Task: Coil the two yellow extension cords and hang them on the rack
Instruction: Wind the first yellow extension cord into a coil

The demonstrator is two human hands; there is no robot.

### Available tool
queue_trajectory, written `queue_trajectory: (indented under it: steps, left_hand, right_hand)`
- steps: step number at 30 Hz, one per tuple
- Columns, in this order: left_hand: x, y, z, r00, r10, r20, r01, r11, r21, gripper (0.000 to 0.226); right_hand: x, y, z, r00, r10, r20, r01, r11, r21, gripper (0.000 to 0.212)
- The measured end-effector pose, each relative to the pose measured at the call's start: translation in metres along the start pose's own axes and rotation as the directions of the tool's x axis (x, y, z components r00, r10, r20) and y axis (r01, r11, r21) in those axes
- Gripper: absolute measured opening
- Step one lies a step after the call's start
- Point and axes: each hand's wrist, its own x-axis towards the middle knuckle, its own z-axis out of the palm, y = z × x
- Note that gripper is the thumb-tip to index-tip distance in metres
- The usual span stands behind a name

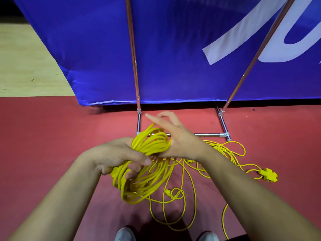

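A thick coil of yellow extension cord hangs in front of me over the red floor. My left hand grips the coil near its top, thumb across the strands. My right hand rests against the coil's upper right side, its fingers spread and pointing up-left, its thumb tucked under the loops. Loose yellow cord trails over the floor to the right and ends in a yellow multi-outlet socket. More loops and a plug lie below the coil. The chrome rack stands just behind my hands.
A blue banner with white lettering hangs behind the rack's two upright poles. Pale wooden flooring lies at the far left beyond the red mat. The tips of my grey shoes show at the bottom edge.
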Motion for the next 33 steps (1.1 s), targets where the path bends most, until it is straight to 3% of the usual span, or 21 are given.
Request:
queue_trajectory:
  steps: [3, 5, 8, 10, 12, 15, 18, 20, 22, 25, 29, 33]
  left_hand:
    - [-0.002, -0.002, -0.003, 1.000, -0.008, 0.026, 0.007, 1.000, 0.024, 0.016]
    - [-0.002, -0.001, -0.005, 0.999, 0.037, -0.009, -0.036, 0.995, 0.092, 0.017]
    - [-0.001, 0.004, -0.005, 0.975, 0.142, -0.172, -0.090, 0.956, 0.280, 0.014]
    - [0.002, 0.005, -0.005, 0.927, 0.203, -0.314, -0.069, 0.918, 0.392, 0.014]
    - [0.004, 0.002, -0.004, 0.871, 0.301, -0.388, -0.047, 0.838, 0.544, 0.032]
    - [0.007, -0.004, 0.000, 0.824, 0.454, -0.338, -0.010, 0.609, 0.793, 0.031]
    - [0.011, -0.008, 0.000, 0.812, 0.489, -0.319, 0.001, 0.546, 0.838, 0.018]
    - [0.013, -0.009, -0.001, 0.835, 0.480, -0.271, -0.042, 0.546, 0.837, 0.025]
    - [0.012, -0.008, 0.001, 0.863, 0.417, -0.285, -0.042, 0.622, 0.782, 0.031]
    - [0.012, -0.006, 0.007, 0.898, 0.317, -0.304, -0.087, 0.807, 0.584, 0.027]
    - [0.016, -0.005, 0.014, 0.914, 0.288, -0.287, -0.131, 0.876, 0.464, 0.036]
    - [0.020, -0.007, 0.022, 0.923, 0.254, -0.289, -0.209, 0.962, 0.178, 0.045]
  right_hand:
    - [0.003, 0.001, 0.005, 0.997, -0.081, 0.003, 0.081, 0.995, -0.065, 0.062]
    - [0.002, -0.003, 0.001, 1.000, 0.015, 0.007, -0.015, 0.999, -0.048, 0.038]
    - [0.001, -0.003, -0.011, 0.994, 0.105, 0.007, -0.105, 0.994, 0.015, 0.015]
    - [0.002, -0.004, -0.018, 0.989, 0.149, -0.003, -0.149, 0.989, 0.025, 0.010]
    - [0.002, -0.005, -0.022, 0.981, 0.195, 0.022, -0.196, 0.980, 0.035, 0.009]
    - [0.001, -0.006, -0.027, 0.969, 0.232, 0.091, -0.236, 0.971, 0.042, 0.009]
    - [0.001, -0.009, -0.028, 0.961, 0.235, 0.147, -0.239, 0.971, 0.006, 0.011]
    - [0.001, -0.012, -0.029, 0.958, 0.230, 0.172, -0.233, 0.973, -0.008, 0.012]
    - [0.002, -0.014, -0.029, 0.960, 0.219, 0.175, -0.223, 0.975, 0.000, 0.011]
    - [0.002, -0.013, -0.031, 0.970, 0.191, 0.152, -0.196, 0.980, 0.020, 0.011]
    - [0.001, -0.007, -0.032, 0.978, 0.164, 0.130, -0.169, 0.985, 0.034, 0.014]
    - [0.000, -0.004, -0.032, 0.987, 0.134, 0.092, -0.143, 0.985, 0.094, 0.011]
